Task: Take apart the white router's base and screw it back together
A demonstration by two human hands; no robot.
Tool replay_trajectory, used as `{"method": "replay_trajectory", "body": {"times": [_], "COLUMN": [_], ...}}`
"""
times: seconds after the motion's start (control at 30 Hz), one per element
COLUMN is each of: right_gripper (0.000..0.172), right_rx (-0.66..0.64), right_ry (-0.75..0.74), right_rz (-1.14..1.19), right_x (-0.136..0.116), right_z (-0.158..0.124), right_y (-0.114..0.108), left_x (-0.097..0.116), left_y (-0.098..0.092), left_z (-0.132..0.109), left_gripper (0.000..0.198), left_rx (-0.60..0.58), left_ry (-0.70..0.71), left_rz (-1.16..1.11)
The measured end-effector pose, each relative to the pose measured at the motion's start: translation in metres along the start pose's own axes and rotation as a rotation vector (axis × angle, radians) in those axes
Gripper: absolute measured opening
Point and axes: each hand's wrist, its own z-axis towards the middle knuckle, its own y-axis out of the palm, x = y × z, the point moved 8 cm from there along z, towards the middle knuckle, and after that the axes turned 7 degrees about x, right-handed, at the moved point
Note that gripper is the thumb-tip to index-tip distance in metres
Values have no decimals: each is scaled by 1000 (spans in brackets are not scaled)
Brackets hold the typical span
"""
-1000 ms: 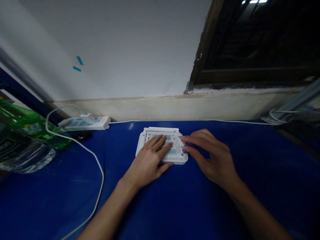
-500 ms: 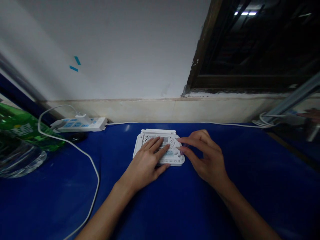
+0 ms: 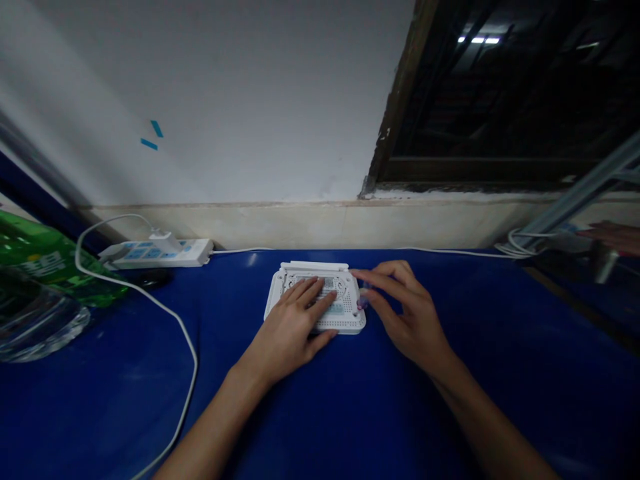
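**left hand:** your left hand is lying flat on the router, palm down, fingers spread and pointing up and right. it's open and pressing on top, not gripping anything.

**right hand:** your right hand is at the router's right edge, fingers curled, with your index finger and thumb close together. there's some small bluish thing right by your fingertips. it's too small to make out, and i can't tell if you're actually pinching it.

**router:** the white router sits bottom side up in the middle of the frame, just below center, between your hands. it has rows of vent holes and a label, and a white antenna lies folded along its far edge.

**table:** blue tabletop under everything.

**left side:** a white cable curves from the bottom edge up to a white power strip at the back. a clear glass dish and a green bottle sit at the far left.

**right side:** a coil of white cable sits at the back, by a metal rail.

**back:** a white wall with two blue tape marks, and a dark window at upper right.
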Motion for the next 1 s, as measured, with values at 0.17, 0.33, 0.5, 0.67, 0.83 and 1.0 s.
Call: {"method": "replay_trajectory", "body": {"times": [0.17,0.33,0.5,0.67,0.83,1.0], "right_gripper": [40,23,43,28,36,41], "right_rx": [-49,39,-74,48,-11,-59], "right_ry": [-1,-19,-6,-43,-8,-13], "right_rz": [89,15,59,62,16,103], "right_x": [0,1,-4,-7,-1,-3], "right_z": [2,2,0,1,-1,1], "right_y": [0,-6,4,1,4,6], "left_x": [-1,0,-1,0,-1,-1], "left_y": [0,-1,-1,-1,0,0], "left_z": [0,-1,-2,-2,-2,-1], "left_gripper": [61,59,60,61,62,61], "left_rx": [2,15,29,20,13,21], "left_ry": [-1,9,3,1,-2,-2], "left_rz": [5,-13,-4,4,3,8]}}
